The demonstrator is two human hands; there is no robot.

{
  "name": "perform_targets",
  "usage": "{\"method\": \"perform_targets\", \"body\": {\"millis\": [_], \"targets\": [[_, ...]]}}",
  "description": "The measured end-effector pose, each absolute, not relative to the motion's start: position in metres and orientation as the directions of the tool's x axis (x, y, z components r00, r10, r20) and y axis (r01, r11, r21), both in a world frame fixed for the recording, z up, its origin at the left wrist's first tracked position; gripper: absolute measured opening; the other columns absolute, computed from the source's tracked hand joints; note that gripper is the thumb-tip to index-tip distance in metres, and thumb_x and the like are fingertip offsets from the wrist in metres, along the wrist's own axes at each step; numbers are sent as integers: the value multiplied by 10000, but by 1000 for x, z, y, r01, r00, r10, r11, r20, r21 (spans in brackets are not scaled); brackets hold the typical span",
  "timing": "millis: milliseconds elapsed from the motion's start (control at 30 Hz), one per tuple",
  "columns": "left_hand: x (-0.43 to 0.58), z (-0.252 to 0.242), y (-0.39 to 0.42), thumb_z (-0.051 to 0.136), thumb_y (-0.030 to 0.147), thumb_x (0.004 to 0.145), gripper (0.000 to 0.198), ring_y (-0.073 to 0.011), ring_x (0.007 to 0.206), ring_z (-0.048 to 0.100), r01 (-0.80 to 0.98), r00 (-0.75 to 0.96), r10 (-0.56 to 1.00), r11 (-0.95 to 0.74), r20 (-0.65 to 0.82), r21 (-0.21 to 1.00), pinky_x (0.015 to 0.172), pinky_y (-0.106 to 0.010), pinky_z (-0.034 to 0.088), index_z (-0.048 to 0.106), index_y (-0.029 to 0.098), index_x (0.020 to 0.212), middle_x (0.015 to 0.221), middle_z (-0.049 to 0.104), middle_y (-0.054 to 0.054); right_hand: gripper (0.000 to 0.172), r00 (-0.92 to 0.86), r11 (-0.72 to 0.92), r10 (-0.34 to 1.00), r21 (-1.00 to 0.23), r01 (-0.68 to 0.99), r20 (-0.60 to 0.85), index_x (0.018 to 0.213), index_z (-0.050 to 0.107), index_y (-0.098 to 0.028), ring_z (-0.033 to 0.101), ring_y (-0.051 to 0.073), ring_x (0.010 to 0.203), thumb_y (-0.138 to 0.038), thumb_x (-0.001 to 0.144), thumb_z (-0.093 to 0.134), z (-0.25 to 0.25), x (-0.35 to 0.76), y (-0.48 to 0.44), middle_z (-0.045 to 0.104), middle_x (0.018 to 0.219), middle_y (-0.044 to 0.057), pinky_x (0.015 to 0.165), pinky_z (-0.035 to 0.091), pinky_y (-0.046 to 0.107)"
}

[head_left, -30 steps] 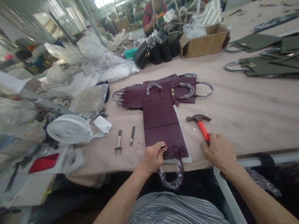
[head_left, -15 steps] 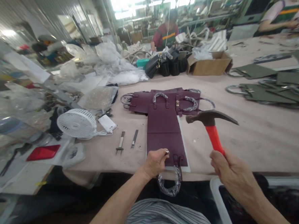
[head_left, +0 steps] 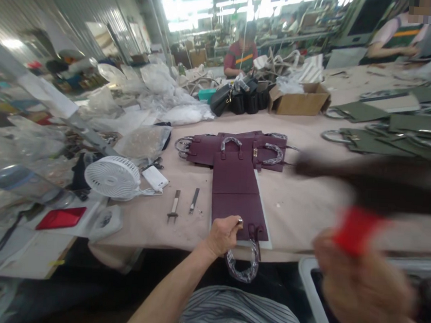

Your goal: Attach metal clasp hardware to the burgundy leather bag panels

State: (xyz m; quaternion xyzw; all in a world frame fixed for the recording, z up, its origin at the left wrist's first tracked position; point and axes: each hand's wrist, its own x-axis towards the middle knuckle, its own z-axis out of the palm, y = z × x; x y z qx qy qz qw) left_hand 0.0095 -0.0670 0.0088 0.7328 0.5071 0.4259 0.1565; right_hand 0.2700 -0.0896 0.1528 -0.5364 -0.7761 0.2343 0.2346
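At the near edge of the table [head_left: 141,235], my right hand [head_left: 361,292] has just swung the hammer [head_left: 357,228] up and across, so close to the camera that its red handle and dark head smear into a blur. My fingers are closed round the handle, though the blur hides the exact grip. My left hand [head_left: 222,236] is narrow, pinching a small metal stud [head_left: 239,221] at the near end of the plum leather panel [head_left: 234,216], just beside the tab of a plastic-wrapped handle [head_left: 243,265] that hangs over the table's edge. The panel lies flat on a white board [head_left: 266,230] and meets more plum pieces [head_left: 234,155] lying crosswise beyond it, their wrapped handles flopped on top. To my left lie two small hand tools [head_left: 174,205], a white fan [head_left: 112,177], a power bank [head_left: 155,178] and heaped plastic [head_left: 174,112]. Farther off are black bags [head_left: 246,101] and a carton [head_left: 298,99], a co-worker [head_left: 241,58] sits behind them, and green panels [head_left: 420,124] cover the table on my right.
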Motion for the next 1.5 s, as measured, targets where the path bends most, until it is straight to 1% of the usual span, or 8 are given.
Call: {"method": "perform_targets", "body": {"millis": [200, 467, 567, 733, 1000, 1233, 1367, 1500], "targets": [[11, 10, -67, 494, 179, 938, 166, -158, 668, 690, 616, 102, 871, -434, 480, 657, 663, -233, 544, 659, 189, 929, 766, 711, -52, 347, -395, 324, 917, -477, 817, -54, 767, 504, -252, 498, 188, 423, -518, 952, 380, 127, 271, -81, 561, 519, 20, 473, 223, 314], [12, 13, -69, 494, 168, 948, 139, -147, 666, 667, 617, 118, 857, -459, 502, 639, 658, -224, 531, 631, 182, 928, 770, 691, -46, 374, -156, 16, 956, -486, 874, -249, 724, 495, -221, 526, 186, 511, -385, 967, 262, 69, 300, -14, 560, 583, 44, 513, 406, 299], [12, 15, -71, 490, 191, 971, 144, -150, 696, 669, 621, 118, 873, -436, 473, 651, 683, -232, 538, 633, 186, 956, 791, 692, -43, 335, -116, 42, 983, -449, 893, -139, 940, 612, -148, 621, 263, 748, -342, 953, 339, 49, 299, -3, 660, 895, 166, 693, 492, 394], [10, 17, -73, 479, 199, 994, 162, -147, 756, 680, 613, 124, 896, -406, 426, 678, 727, -241, 551, 639, 179, 1010, 869, 715, -55, 437, -300, 412, 906, -461, 786, 298, 1281, 578, -105, 556, 337, 1186, -374, 953, 471, 34, 257, -18, 579, 1279, 217, 1011, 465, 492], [12, 17, -78, 496, 236, 981, 203, -169, 841, 713, 629, 102, 933, -328, 344, 705, 802, -277, 574, 688, 172, 1005, 915, 747, -81, 478, -421, 520, 853, -575, 632, 308, 1366, 593, -137, 285, 364, 1455, -215, 903, 509, 6, 200, -46, 470, 1493, 157, 1152, 358, 570], [5, 29, -43, 539, 495, 908, 375, -157, 558, 670, 122, -589, 802, 211, -101, 970, 555, -256, 551, 622, 151, 784, 675, 668, -29, 499, -429, 505, 860, -574, 645, 276, 1377, 584, -131, 255, 366, 1467, -205, 887, 526, 8, 202, -44, 457, 1501, 163, 1162, 352, 575], [-42, 40, -32, 561, 501, 881, 367, -170, 557, 652, 363, -649, 760, 336, -23, 869, 565, -254, 520, 650, 158, 788, 630, 660, -24, 519, -454, 518, 851, -574, 634, 265, 1390, 557, -139, 252, 361, 1471, -217, 876, 555, 9, 203, -43, 441, 1509, 157, 1177, 335, 564], [-92, 48, -32, 505, 388, 921, 316, -257, 834, 725, 672, -646, 760, 521, 72, 526, 771, -332, 544, 713, 151, 950, 852, 753, -118, 649, -378, 442, 896, -553, 706, 234, 1448, 450, -103, 332, 379, 1437, -303, 852, 612, 14, 202, -52, 393, 1530, 213, 1141, 379, 557]]}}
